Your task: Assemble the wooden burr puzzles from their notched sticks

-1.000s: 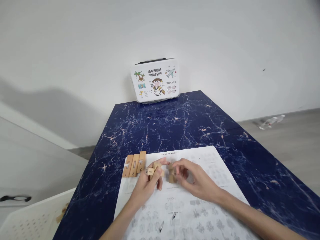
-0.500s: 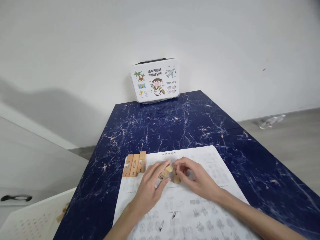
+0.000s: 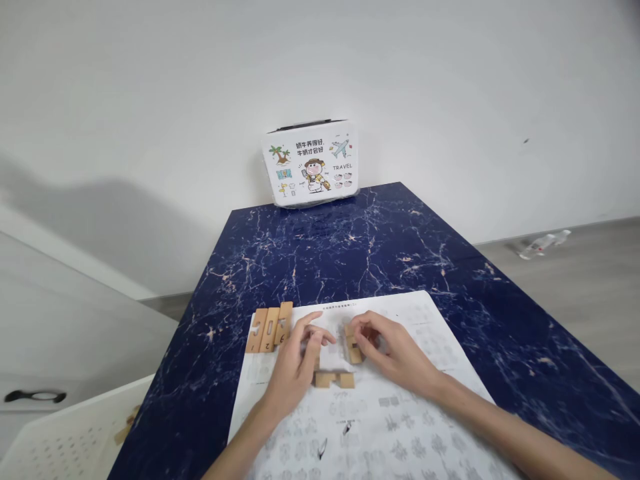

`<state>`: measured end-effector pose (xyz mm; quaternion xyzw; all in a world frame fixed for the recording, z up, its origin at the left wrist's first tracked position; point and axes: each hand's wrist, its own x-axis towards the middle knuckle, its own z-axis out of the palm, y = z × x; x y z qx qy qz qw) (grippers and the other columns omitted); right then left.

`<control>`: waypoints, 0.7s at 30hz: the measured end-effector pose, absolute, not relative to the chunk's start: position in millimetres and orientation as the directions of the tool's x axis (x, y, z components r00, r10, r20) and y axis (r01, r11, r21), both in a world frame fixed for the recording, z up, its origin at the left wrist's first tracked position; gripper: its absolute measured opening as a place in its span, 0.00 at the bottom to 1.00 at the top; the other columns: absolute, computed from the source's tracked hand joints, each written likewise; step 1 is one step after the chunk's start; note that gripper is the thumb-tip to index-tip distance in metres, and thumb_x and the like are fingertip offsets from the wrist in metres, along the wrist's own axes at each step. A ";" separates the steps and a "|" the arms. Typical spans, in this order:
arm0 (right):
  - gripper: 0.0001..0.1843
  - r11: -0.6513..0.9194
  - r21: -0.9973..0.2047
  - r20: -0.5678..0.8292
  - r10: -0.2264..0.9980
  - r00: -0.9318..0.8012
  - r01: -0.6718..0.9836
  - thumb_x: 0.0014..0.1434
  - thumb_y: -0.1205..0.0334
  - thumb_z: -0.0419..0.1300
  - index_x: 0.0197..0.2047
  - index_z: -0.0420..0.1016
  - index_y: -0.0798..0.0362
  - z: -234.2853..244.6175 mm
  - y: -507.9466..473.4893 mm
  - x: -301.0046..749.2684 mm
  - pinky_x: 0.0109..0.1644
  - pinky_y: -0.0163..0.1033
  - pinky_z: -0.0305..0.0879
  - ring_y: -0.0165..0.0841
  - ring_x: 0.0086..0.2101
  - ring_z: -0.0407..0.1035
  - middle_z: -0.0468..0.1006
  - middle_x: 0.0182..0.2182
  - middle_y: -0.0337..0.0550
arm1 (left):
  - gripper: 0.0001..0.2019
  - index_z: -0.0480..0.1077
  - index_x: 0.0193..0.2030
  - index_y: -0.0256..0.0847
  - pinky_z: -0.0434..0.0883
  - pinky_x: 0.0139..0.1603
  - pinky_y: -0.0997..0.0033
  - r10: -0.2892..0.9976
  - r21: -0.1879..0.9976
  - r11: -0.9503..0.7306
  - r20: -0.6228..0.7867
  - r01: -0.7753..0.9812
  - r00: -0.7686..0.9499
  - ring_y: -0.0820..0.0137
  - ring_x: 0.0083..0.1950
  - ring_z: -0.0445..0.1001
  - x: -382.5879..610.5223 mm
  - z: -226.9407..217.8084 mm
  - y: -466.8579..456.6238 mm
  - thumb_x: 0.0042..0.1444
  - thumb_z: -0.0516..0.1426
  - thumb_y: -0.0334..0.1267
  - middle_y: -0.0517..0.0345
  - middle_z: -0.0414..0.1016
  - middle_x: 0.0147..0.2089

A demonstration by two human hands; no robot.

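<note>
My left hand rests on a printed paper sheet with its fingers stretched forward and apart, holding nothing. A notched wooden piece lies flat on the sheet just right of its palm. My right hand pinches another notched wooden piece between thumb and fingers, standing it on the sheet. Three numbered wooden pieces lie side by side at the sheet's far left corner, beyond my left hand.
The sheet lies on a dark blue marbled table. A white illustrated box stands at the table's far edge against the wall. A white perforated basket sits below the table's left side. A plastic bottle lies on the floor, right.
The two hands have come apart. My left hand let go of its wooden piece, which now lies flat on the sheet, and its fingers spread. My right hand keeps its piece.
</note>
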<state>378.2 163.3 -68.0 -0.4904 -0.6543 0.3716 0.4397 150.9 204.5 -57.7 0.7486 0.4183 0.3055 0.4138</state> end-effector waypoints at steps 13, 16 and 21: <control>0.05 0.252 -0.871 0.236 0.968 -0.091 0.421 0.72 0.63 0.54 0.47 0.72 0.49 -71.8 166.1 380.8 0.38 0.41 0.68 0.36 0.35 0.73 0.79 0.39 0.43 | 0.44 0.58 0.72 0.49 0.66 0.71 0.41 0.703 0.551 -0.656 0.196 0.516 0.684 0.46 0.74 0.60 148.7 -53.0 198.2 0.53 0.71 0.52 0.45 0.60 0.74; 0.07 0.291 -0.865 0.244 0.956 -0.165 0.409 0.70 0.65 0.56 0.48 0.72 0.48 -71.1 165.6 380.5 0.39 0.41 0.68 0.36 0.35 0.74 0.80 0.39 0.42 | 0.47 0.56 0.73 0.49 0.65 0.72 0.39 0.694 0.504 -0.673 0.174 0.542 0.699 0.45 0.75 0.56 149.6 -54.5 196.9 0.52 0.72 0.51 0.45 0.57 0.76; 0.12 0.303 -0.905 0.234 0.940 -0.247 0.298 0.69 0.68 0.54 0.51 0.73 0.46 -70.9 166.1 380.3 0.42 0.39 0.69 0.35 0.38 0.77 0.83 0.41 0.40 | 0.31 0.63 0.66 0.50 0.66 0.71 0.46 0.661 0.469 -0.714 0.206 0.520 0.722 0.53 0.71 0.62 151.3 -56.0 200.0 0.60 0.68 0.45 0.51 0.67 0.69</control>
